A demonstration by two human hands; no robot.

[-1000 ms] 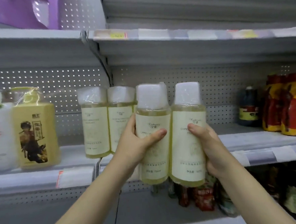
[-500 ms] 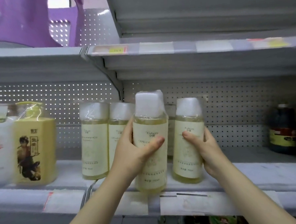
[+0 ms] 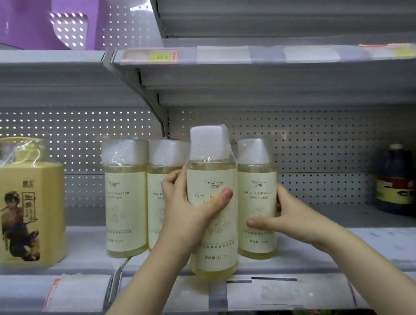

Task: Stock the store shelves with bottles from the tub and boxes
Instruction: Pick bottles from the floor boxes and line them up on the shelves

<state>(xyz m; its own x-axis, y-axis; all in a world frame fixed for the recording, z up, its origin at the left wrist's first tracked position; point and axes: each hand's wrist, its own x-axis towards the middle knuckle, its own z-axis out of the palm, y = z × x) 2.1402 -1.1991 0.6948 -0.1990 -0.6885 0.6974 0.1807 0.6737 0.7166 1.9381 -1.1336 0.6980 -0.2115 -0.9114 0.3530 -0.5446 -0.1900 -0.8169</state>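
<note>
Item: front bottle [image 3: 215, 248], upright at the front edge of the shelf [image 3: 327, 252], my left hand [image 3: 188, 213] wrapped round it. Item: second bottle [image 3: 257, 203], just behind and to its right, my right hand [image 3: 292, 215] clasping it.

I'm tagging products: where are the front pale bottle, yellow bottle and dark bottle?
front pale bottle [image 3: 219, 250]: head view, label's lower half.
yellow bottle [image 3: 29, 215]: head view, front label.
dark bottle [image 3: 394, 193]: head view, yellow label.

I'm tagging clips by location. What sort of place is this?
Likely a shop aisle: grey metal shelves with a perforated back panel, a yellow shelf-edge price tag, and identical shrink-wrapped bottles of pale yellow liquid; the left hand grips the front bottle, the right hand the rightmost bottle.
</note>
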